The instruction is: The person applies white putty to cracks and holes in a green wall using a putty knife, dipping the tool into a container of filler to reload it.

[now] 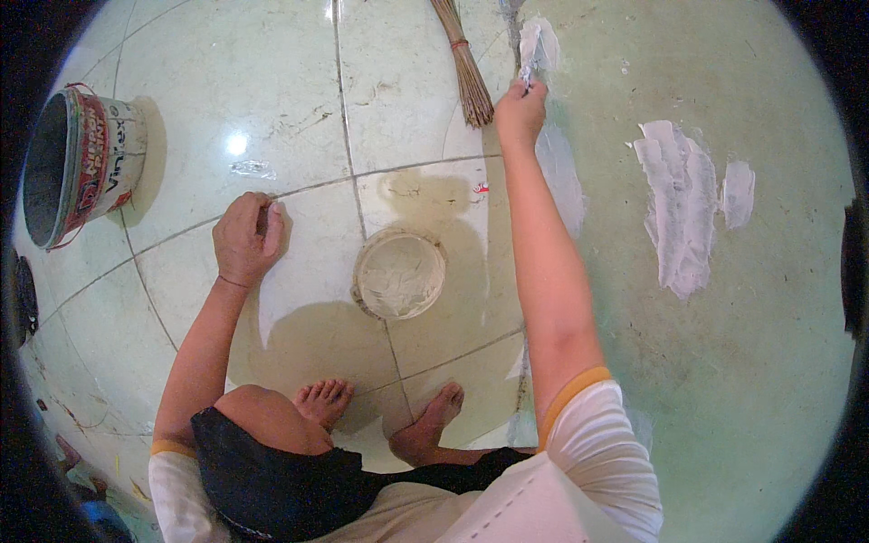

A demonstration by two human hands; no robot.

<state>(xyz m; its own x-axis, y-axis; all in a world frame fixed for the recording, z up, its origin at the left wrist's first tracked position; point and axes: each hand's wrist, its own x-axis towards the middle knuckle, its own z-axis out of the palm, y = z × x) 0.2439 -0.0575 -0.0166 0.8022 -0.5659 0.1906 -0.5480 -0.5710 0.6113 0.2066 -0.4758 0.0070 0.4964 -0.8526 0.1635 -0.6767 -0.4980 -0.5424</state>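
My right hand (522, 113) reaches far forward along the green wall, closed on a putty knife (528, 76) smeared with white. Its blade is hard to make out against a fresh white putty patch (540, 41). Lower on the wall are a larger, thick putty patch (677, 208), a small one (739, 194) beside it and a thin smear (561, 176) by my right forearm. My left hand (246, 237) is curled closed over the tiles near my knee, with nothing visible in it. Between my arms stands a round tub (400, 274) with whitish putty inside.
At the left, a paint bucket (109, 154) with a red and white label appears tilted by the fisheye view. A stick broom (466, 77) lies on the tiled floor (272, 109) near the wall. A small red scrap (481, 188) lies beyond the tub. My bare feet (430, 421) are close by.
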